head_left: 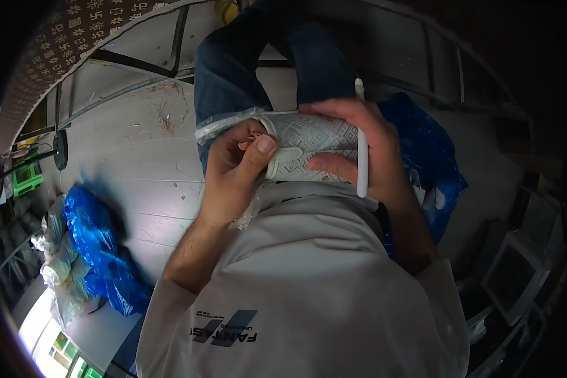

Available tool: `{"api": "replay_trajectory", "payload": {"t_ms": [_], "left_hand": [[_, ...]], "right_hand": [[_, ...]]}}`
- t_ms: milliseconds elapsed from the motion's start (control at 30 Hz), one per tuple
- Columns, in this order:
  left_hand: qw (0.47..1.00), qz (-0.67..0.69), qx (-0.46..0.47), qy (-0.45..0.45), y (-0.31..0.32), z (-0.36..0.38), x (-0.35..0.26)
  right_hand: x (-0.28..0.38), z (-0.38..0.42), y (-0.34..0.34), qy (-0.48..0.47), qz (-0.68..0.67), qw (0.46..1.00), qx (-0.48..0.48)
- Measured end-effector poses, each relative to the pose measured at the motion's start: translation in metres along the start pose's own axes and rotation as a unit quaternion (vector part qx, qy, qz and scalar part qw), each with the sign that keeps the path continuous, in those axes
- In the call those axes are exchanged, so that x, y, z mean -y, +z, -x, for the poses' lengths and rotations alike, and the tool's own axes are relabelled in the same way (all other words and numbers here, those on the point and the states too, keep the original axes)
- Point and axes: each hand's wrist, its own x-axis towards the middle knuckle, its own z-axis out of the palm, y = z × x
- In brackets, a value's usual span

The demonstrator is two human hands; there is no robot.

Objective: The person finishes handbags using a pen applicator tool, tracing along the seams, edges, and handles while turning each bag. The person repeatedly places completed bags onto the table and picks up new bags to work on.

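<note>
Pale plank floor (138,170) below, scattered with wood shavings (167,116) toward 11 o'clock, crumpled blue plastic bags at 8 o'clock (97,249) and at 3 o'clock (425,151), patterned cloth (63,44) across the 10 o'clock corner. At centre, over blue-jeaned knees (233,69), a patterned grey shoe (315,148) with a pale rim, lying sideways, clear plastic wrap (223,125) trailing off its 9 o'clock end. Right hand (365,142) wrapped over the shoe from 3 o'clock, fingers (324,162) closed around it; left hand (233,170) at its 9 o'clock end, fingers (263,146) pinched shut on the rim and something small and brownish, too small to tell what.
</note>
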Motion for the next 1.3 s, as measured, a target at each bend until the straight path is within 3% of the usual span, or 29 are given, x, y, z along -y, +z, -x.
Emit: {"api": "replay_trajectory", "payload": {"t_ms": [67,133,200,267,467,533,567,767,967,1067,1100,1167,1300], "left_hand": [[0.996,0.067,-0.05,0.013,0.0,0.0,0.0],[0.996,0.077,-0.045,0.011,0.003,0.0,-0.003],[0.995,0.09,-0.042,0.007,0.001,0.002,-0.005],[1.0,0.025,0.012,0.014,-0.001,-0.001,-0.007],[1.0,0.016,-0.001,0.014,0.007,-0.002,-0.013],[0.999,-0.027,0.03,0.018,0.007,0.001,-0.016],[0.995,-0.072,0.065,0.022,0.006,0.001,-0.018],[0.976,-0.191,0.061,0.083,0.005,0.002,-0.019],[0.986,-0.144,0.064,0.05,0.01,-0.01,-0.012],[0.979,-0.181,0.07,0.056,0.012,-0.017,-0.016],[0.98,-0.18,0.07,0.054,0.012,-0.019,-0.014],[0.976,-0.172,0.074,0.108,0.015,-0.023,-0.011],[0.982,-0.149,0.06,0.095,0.02,-0.027,-0.015]], "right_hand": [[0.001,-0.004,0.005,0.003,0.007,1.0,-0.006],[0.001,-0.004,0.012,0.0,-0.034,0.998,-0.062],[0.0,-0.007,0.011,0.0,-0.043,0.997,-0.057],[-0.002,-0.008,0.008,-0.003,-0.047,0.997,-0.053],[-0.007,-0.009,0.005,0.011,-0.062,0.998,0.005],[-0.009,-0.01,0.013,0.033,-0.107,0.992,-0.064],[-0.007,-0.01,0.012,0.031,-0.106,0.992,-0.063],[0.0,-0.009,0.011,0.003,-0.084,0.994,-0.065],[-0.006,-0.01,0.009,-0.005,-0.08,0.996,-0.044],[0.006,-0.02,-0.004,-0.067,-0.155,0.979,-0.118],[0.006,-0.023,-0.008,-0.065,-0.155,0.979,-0.119],[0.006,-0.024,-0.016,-0.091,-0.294,0.949,-0.067],[0.004,-0.029,-0.018,-0.056,-0.249,0.967,-0.005]]}}
